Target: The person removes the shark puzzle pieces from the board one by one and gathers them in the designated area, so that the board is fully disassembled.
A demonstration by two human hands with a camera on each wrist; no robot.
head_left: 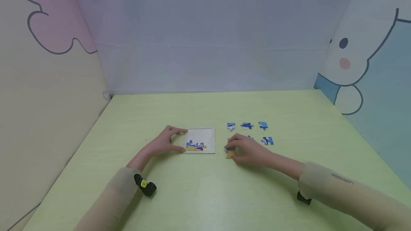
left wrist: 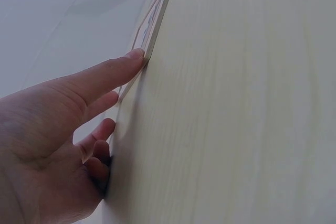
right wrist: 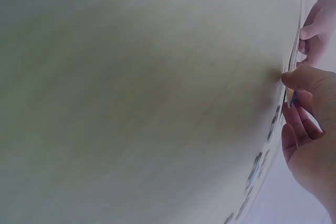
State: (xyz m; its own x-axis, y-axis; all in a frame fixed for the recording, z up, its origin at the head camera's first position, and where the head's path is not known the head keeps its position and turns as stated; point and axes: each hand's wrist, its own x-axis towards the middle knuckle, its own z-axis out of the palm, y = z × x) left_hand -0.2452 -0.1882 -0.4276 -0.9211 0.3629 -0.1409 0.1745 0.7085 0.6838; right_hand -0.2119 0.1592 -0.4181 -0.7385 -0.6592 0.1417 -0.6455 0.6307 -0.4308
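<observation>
A flat white puzzle tray (head_left: 208,140) lies near the middle of the table, with joined yellow and blue puzzle pieces (head_left: 195,146) in its lower left. My left hand (head_left: 162,142) touches the tray's left side, thumb at the near corner and forefinger at the far one. In the left wrist view that thumb (left wrist: 113,74) presses the tray's thin edge. To the right of the tray, my right hand (head_left: 248,149) pinches a yellow and blue puzzle piece (head_left: 229,152) between thumb and fingers. The right wrist view shows the same piece (right wrist: 290,97) tilted, partly hidden by the fingers.
Beyond the right hand lie loose blue and white puzzle pieces: one at the left (head_left: 231,126), one in the middle (head_left: 247,126), one at the right (head_left: 263,126). Nearer lies another piece (head_left: 267,140); others are partly covered by the hand. A pale curtain (head_left: 212,38) backs the table.
</observation>
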